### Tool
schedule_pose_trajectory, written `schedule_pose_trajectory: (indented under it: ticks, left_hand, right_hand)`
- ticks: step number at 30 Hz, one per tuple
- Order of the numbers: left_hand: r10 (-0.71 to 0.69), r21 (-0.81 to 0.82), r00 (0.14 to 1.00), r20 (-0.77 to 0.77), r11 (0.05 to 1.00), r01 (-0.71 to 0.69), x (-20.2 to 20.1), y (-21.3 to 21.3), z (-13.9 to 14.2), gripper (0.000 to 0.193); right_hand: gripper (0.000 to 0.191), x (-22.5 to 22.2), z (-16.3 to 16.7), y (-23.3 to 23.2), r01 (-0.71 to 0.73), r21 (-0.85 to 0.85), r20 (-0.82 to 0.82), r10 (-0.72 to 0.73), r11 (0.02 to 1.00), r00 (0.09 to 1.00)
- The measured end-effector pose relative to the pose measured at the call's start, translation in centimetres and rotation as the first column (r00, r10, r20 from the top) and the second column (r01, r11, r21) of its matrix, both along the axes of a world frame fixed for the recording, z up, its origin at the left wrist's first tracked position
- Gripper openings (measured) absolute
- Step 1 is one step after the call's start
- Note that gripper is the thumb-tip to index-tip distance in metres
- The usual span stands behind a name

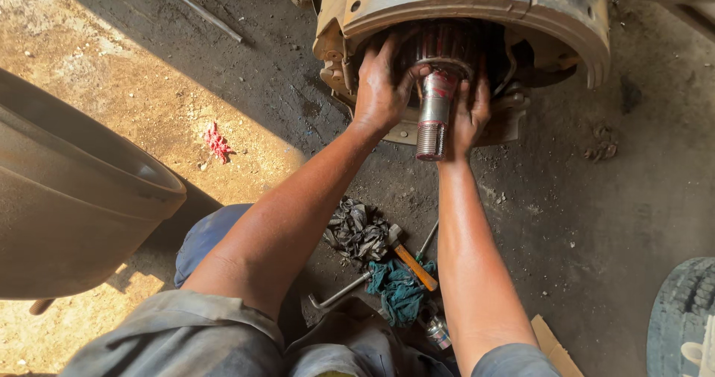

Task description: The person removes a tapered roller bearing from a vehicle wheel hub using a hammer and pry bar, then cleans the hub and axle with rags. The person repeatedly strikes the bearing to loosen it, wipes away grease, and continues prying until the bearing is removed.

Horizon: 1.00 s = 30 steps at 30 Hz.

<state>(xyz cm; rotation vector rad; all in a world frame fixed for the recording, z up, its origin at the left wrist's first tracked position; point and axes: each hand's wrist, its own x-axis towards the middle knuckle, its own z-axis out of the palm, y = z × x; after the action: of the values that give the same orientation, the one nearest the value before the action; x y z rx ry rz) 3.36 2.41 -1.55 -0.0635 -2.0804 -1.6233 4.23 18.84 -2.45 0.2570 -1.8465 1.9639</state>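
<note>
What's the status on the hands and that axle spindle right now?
Left hand and right hand both gripping the hub parts around the spindle. Brake shoe arches above. Rags and hammer on ground below.

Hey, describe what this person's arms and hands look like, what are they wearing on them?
Both forearms are bare, with no gloves, watch or rings visible. The left hand and right hand look smeared with dark grease. Short grey sleeves of a worn, dusty work shirt end above the elbows. The arms look sweaty and shine in the sunlight.
</note>
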Motion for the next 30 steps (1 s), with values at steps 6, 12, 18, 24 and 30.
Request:
schedule_pose_trajectory:
  ticks: [6, 12, 18, 24, 30]
  left_hand:
    - [0.006, 0.028, 1.0, 0.011, 1.0, -0.006, -1.2, 0.6, 0.8, 0.069]
    - [-0.07, 0.049, 0.997, -0.029, 0.996, 0.071, -1.1, -0.2, 1.3, 0.066]
    - [-0.086, 0.05, 0.993, -0.085, 0.995, 0.09, -0.8, -0.3, 1.2, 0.066]
    - [-0.011, 0.049, 1.0, -0.02, 0.999, 0.012, -1.3, 1.2, 1.0, 0.067]
    - [-0.019, 0.083, 0.999, -0.039, 0.996, 0.022, -1.1, 1.1, 1.3, 0.064]
  right_hand:
    - [0.049, -1.1, 0.5, 0.3, 0.062, 0.087, -0.033, -0.06, 0.994, 0.998]
    - [0.052, -1.7, 1.0, 0.6, -0.059, -0.031, -0.014, 0.059, 0.998, 0.998]
    - [0.056, -1.3, 0.7, 0.8, -0.006, 0.026, 0.043, 0.005, 1.0, 0.999]
    - [0.056, -2.7, -0.8, 2.0, 0.151, 0.151, 0.027, -0.157, 0.977, 0.987]
    - [0.057, -2.5, -0.6, 1.8, 0.154, 0.15, 0.01, -0.157, 0.977, 0.987]
